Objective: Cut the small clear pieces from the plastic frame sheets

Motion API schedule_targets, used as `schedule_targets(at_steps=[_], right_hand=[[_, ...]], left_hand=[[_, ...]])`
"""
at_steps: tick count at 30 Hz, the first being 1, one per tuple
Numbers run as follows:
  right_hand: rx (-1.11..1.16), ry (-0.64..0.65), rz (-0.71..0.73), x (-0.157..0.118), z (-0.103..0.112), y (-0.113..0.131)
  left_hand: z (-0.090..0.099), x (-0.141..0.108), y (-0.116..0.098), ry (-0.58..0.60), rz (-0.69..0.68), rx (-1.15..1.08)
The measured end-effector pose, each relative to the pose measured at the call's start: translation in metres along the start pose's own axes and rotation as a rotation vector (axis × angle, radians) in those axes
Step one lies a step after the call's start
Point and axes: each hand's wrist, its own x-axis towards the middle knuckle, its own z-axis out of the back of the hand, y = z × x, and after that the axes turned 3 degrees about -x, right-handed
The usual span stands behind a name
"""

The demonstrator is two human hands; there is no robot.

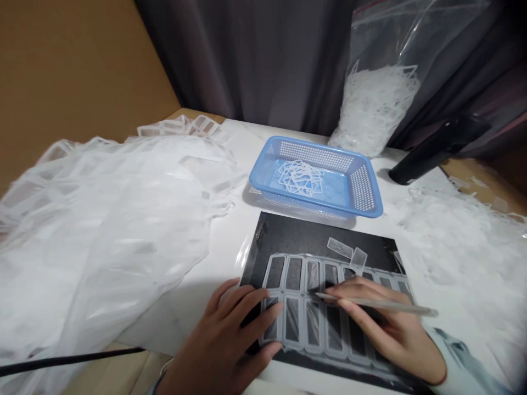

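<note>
Translucent plastic sheet [303, 323], nearest the person, lies on a black mat [296, 233], two rows of rect. windows side by side. L hand [228, 340]: palm down, fingers spread & resting on the sheet's left end, nothing grasped. R hand [395, 332]: pinching a pen-like tool [370, 301], tip at the strip betw. the rows; can't tell if it's touching. Black cord [69, 360] at lower left.

Just past the sheet, 2 small clear pieces [340, 247] on the mat, overlapping at a corner approx. Left: big heap of sheets [135, 192]. Right: pile of whitish scraps [465, 241].

Beyond the mat, blue basket [317, 203] w/ thin white frames [302, 178] inside. Behind it, clear bag [376, 104] approx. half full of white bits; black cylinder [436, 151] to its right, tilted. Dark curtain [247, 60] at back.
</note>
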Motion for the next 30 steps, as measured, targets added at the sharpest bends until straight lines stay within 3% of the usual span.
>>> schedule_targets(at_steps=[14, 25, 30], right_hand=[[-0.024, 0.052, 0.042, 0.0025, 0.0011, 0.0039], [-0.327, 0.071, 0.309, -0.0027, -0.0036, 0.0028], [-0.463, 0.069, 0.367, 0.0006, -0.0045, 0.0055]], left_hand=[[0.0001, 0.0016, -0.0006, -0.008, -0.007, -0.02], [0.0017, -0.001, 0.0008, 0.06, -0.055, -0.046], [-0.0039, -0.0065, 0.0002, 0.024, -0.019, -0.1]])
